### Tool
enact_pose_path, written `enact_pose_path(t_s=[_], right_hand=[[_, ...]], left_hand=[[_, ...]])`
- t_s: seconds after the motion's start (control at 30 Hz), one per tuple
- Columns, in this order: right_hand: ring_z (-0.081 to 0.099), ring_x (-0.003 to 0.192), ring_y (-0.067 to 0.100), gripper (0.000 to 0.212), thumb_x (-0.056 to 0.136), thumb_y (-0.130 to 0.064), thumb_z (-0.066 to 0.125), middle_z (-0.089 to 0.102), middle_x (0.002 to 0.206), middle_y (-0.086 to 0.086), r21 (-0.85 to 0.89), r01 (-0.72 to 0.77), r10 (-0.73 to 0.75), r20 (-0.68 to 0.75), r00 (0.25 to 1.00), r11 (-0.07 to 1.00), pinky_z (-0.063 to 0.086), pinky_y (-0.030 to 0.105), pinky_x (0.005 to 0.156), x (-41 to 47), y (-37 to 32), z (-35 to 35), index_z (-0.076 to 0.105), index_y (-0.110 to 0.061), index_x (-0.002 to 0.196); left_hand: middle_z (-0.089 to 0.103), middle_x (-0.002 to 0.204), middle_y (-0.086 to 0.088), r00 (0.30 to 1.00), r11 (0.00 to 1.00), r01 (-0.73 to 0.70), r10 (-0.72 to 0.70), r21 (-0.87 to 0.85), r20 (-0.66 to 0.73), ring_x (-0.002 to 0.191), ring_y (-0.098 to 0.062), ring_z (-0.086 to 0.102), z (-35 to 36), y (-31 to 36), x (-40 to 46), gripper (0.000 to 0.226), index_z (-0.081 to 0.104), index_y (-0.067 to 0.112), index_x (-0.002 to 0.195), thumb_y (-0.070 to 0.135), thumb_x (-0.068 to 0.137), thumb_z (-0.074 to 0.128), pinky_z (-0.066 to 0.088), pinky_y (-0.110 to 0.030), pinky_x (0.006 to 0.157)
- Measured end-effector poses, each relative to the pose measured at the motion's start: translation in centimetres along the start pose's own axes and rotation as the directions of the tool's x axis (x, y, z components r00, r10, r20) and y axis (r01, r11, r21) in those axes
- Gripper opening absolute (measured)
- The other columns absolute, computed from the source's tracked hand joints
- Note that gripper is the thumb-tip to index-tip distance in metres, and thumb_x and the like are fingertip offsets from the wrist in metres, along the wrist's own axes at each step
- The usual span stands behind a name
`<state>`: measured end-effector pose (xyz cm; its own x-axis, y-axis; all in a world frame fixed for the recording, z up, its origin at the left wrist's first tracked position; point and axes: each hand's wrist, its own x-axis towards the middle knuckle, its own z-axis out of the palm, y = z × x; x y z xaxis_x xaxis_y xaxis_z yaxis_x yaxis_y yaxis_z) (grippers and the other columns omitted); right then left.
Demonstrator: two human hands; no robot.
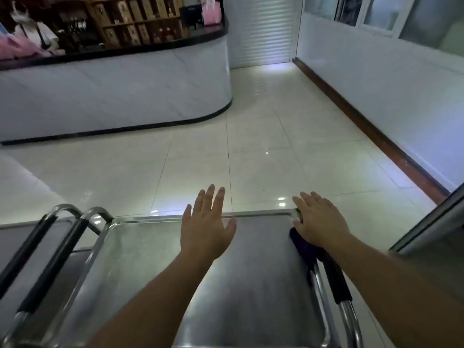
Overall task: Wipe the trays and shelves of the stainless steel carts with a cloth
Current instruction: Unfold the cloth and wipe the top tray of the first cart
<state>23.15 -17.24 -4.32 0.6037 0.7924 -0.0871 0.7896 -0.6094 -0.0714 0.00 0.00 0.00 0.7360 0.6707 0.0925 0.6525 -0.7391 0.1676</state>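
Observation:
A stainless steel cart's top tray (pixel 140 249) fills the lower middle of the head view. My left hand (pixel 207 227) hovers flat over the tray's far edge, fingers spread, holding nothing. My right hand (pixel 320 222) lies palm down at the tray's far right corner, pressing on a dark purple cloth (pixel 305 247) that shows under the palm and wrist. The black-sleeved handle (pixel 336 280) of this cart runs under my right forearm. A second cart's tray (pixel 15 237) is partly visible at the left.
Two black-gripped handles (pixel 52 262) stand between the two carts at lower left. A curved white counter (pixel 125 96) with a black top is ahead on the left. A white wall with brown skirting (pixel 376 131) runs along the right. Glossy tiled floor (pixel 251 151) lies ahead.

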Motion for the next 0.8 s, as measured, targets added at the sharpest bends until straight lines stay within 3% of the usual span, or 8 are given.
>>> enact_pose_path(t_s=[0.07, 0.2, 0.43, 0.57, 0.63, 0.7, 0.8], right_hand=[[0.009, 0.159, 0.025, 0.069, 0.098, -0.043, 0.050, 0.020, 0.170, 0.001, -0.109, 0.064, -0.057, 0.068, 0.996, 0.992, 0.015, 0.043, 0.127, -0.1, 0.7, 1.9, 0.028, -0.022, 0.160], [0.002, 0.159, 0.027, 0.065, 0.094, -0.035, 0.061, 0.016, 0.171, 0.000, -0.233, 0.140, -0.079, 0.254, 0.964, 0.962, 0.003, 0.049, 0.128, -0.9, 1.6, 5.9, 0.040, -0.025, 0.155], [-0.002, 0.159, 0.032, 0.058, 0.094, -0.035, 0.064, 0.018, 0.171, 0.004, -0.407, 0.143, -0.050, 0.231, 0.972, 0.902, -0.002, 0.055, 0.126, -1.1, 2.9, 9.6, 0.049, -0.027, 0.149], [0.004, 0.159, 0.032, 0.054, 0.095, -0.032, 0.063, 0.019, 0.171, 0.005, -0.434, 0.166, -0.093, 0.184, 0.979, 0.886, 0.009, 0.051, 0.127, -0.4, 3.4, 10.2, 0.051, -0.025, 0.147], [0.014, 0.157, 0.032, 0.045, 0.094, -0.031, 0.066, 0.030, 0.166, 0.006, -0.446, 0.170, -0.110, 0.157, 0.981, 0.879, 0.018, 0.049, 0.126, 0.0, 3.4, 10.1, 0.060, -0.025, 0.138], [0.030, 0.151, 0.030, 0.036, 0.091, -0.031, 0.071, 0.049, 0.152, 0.005, -0.454, 0.154, -0.108, 0.127, 0.986, 0.877, 0.029, 0.045, 0.121, 0.0, 3.3, 9.8, 0.068, -0.024, 0.126], [0.053, 0.126, 0.026, 0.028, 0.088, -0.028, 0.073, 0.065, 0.121, 0.004, -0.386, 0.124, -0.090, 0.106, 0.990, 0.914, 0.047, 0.042, 0.106, 0.4, 2.5, 8.8, 0.066, -0.018, 0.113]], left_hand=[[-0.007, 0.172, 0.009, 0.998, 1.000, 0.003, -0.003, 0.005, 0.061, 0.159, -0.015, -0.003, 1.6, 0.2, -0.3, 0.077, 0.000, 0.035, 0.164, 0.060, 0.100, 0.035, 0.011, -0.045, 0.128], [-0.011, 0.172, 0.008, 0.988, 0.999, 0.015, -0.020, 0.030, 0.153, 0.159, -0.017, -0.005, 4.9, 0.3, -2.1, 0.075, 0.001, 0.034, 0.164, 0.059, 0.102, 0.034, 0.010, -0.045, 0.128], [-0.004, 0.173, 0.005, 0.957, 0.998, 0.025, -0.039, 0.052, 0.287, 0.160, -0.019, -0.003, 8.1, -0.6, -4.4, 0.069, 0.005, 0.033, 0.163, 0.053, 0.104, 0.035, 0.010, -0.044, 0.128], [0.001, 0.173, 0.003, 0.940, 0.996, 0.051, -0.071, 0.071, 0.335, 0.160, -0.020, 0.001, 8.8, -1.2, -5.3, 0.066, 0.010, 0.031, 0.163, 0.050, 0.105, 0.037, 0.015, -0.045, 0.128], [0.001, 0.173, 0.003, 0.929, 0.995, 0.065, -0.088, 0.075, 0.360, 0.160, -0.020, 0.001, 8.9, -1.4, -5.7, 0.066, 0.011, 0.031, 0.163, 0.049, 0.105, 0.037, 0.016, -0.046, 0.128], [0.002, 0.173, 0.003, 0.922, 0.995, 0.076, -0.097, 0.071, 0.375, 0.160, -0.020, 0.001, 9.1, -1.5, -6.1, 0.065, 0.012, 0.030, 0.163, 0.049, 0.105, 0.038, 0.016, -0.046, 0.128], [0.004, 0.173, 0.003, 0.920, 0.995, 0.072, -0.091, 0.063, 0.382, 0.160, -0.020, 0.002, 9.1, -1.3, -6.5, 0.065, 0.014, 0.030, 0.163, 0.049, 0.106, 0.038, 0.018, -0.046, 0.128]])
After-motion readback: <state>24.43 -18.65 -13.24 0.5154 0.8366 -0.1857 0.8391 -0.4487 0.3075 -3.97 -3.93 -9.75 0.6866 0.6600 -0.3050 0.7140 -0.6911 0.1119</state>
